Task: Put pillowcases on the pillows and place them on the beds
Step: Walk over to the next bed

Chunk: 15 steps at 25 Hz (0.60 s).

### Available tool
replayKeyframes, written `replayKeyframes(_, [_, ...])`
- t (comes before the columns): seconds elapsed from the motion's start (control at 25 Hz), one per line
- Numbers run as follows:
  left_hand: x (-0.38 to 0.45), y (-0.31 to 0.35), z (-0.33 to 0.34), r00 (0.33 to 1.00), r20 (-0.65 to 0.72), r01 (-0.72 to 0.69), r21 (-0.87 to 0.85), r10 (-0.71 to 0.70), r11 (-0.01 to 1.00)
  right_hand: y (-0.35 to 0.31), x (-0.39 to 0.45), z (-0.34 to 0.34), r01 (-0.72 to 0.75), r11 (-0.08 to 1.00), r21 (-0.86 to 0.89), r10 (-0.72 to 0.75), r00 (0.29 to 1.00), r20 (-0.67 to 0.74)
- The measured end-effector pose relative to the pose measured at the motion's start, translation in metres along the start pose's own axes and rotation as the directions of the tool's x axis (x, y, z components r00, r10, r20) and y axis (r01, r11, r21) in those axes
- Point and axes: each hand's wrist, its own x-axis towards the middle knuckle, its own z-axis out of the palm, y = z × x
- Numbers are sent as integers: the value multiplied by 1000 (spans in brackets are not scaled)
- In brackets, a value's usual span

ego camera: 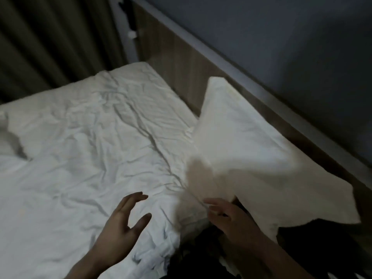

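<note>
A white pillow in its pillowcase (237, 150) is in the air at the right, tilted, one corner up near the headboard, blurred by motion. My right hand (231, 220) is just below its lower edge, fingers stretched toward it; whether they touch the cloth I cannot tell. My left hand (124, 222) hovers open over the crumpled white sheet of the bed (90, 148), fingers spread, holding nothing. Part of another white pillow (8, 143) shows at the left edge.
A wooden headboard (181, 63) with a pale top rail runs diagonally from top centre to the right edge, below a dark wall. Dark curtains (50, 37) hang at the back left. A dark gap lies beside the bed at the bottom right.
</note>
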Motion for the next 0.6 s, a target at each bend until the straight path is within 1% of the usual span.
replayKeyframes(0.04, [-21,-7,-2,996,-53,68,-37,-70,997,2,3,10,8,1000,-3,-8,999,31])
replayKeyframes(0.12, [-68,-15,-1,964,-154,195,-137,-215,971,0,8,33,32,999,-21,-29,991,134])
replayKeyframes(0.2, [-109,-20,6,921,-215,271,-241,-323,932,-1,14,51,70,996,-47,-56,969,242])
replayKeyframes(0.28, [-146,-23,15,878,-243,327,-325,-413,887,-9,17,68,93,991,-97,-55,941,334])
replayKeyframes(0.36, [-177,-18,21,837,-276,347,-399,-472,849,-24,11,84,117,982,-146,-42,900,434])
replayKeyframes(0.4, [-193,-18,23,805,-304,354,-442,-509,824,-31,5,93,133,977,-166,-39,878,477])
replayKeyframes(0.48, [-219,-19,21,753,-329,354,-527,-570,773,-43,-7,111,155,970,-187,-34,849,528])
replayKeyframes(0.6, [-269,-33,11,685,-365,342,-604,-631,720,-54,-27,149,195,959,-205,-36,803,595])
